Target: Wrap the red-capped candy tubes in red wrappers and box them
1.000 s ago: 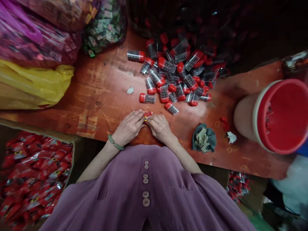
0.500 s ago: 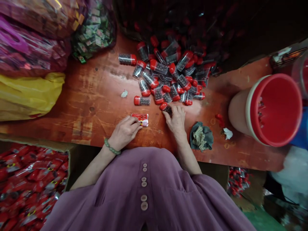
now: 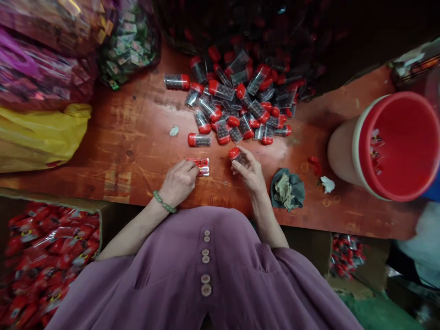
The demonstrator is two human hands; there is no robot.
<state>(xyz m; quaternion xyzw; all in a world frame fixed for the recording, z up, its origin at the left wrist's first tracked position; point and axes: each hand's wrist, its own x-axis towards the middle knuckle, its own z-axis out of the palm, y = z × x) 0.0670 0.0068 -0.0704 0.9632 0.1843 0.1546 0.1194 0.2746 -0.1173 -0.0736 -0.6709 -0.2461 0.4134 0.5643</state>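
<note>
My left hand (image 3: 178,182) rests on the red-brown table (image 3: 137,146) and pinches the near end of a flat red label packet (image 3: 199,166). My right hand (image 3: 250,172) is closed around one small clear bottle with a red cap (image 3: 235,155), lifted slightly off the table. Just beyond it lies a heap of several red-capped bottles (image 3: 240,101), filled with dark beads, with one lone bottle (image 3: 198,140) at its near left edge. A green bead bracelet (image 3: 164,202) sits on my left wrist.
A red bucket (image 3: 395,146) lies on its side at the right. A crumpled grey-green rag (image 3: 287,189) and a white scrap (image 3: 328,184) lie right of my hand. Yellow (image 3: 41,133) and pink bags fill the left. A box of red packets (image 3: 44,256) stands lower left.
My hands parted: the left laid the red packet on the table and stayed on it. The right reached to the heap's edge, closed on a bottle and drew it back.
</note>
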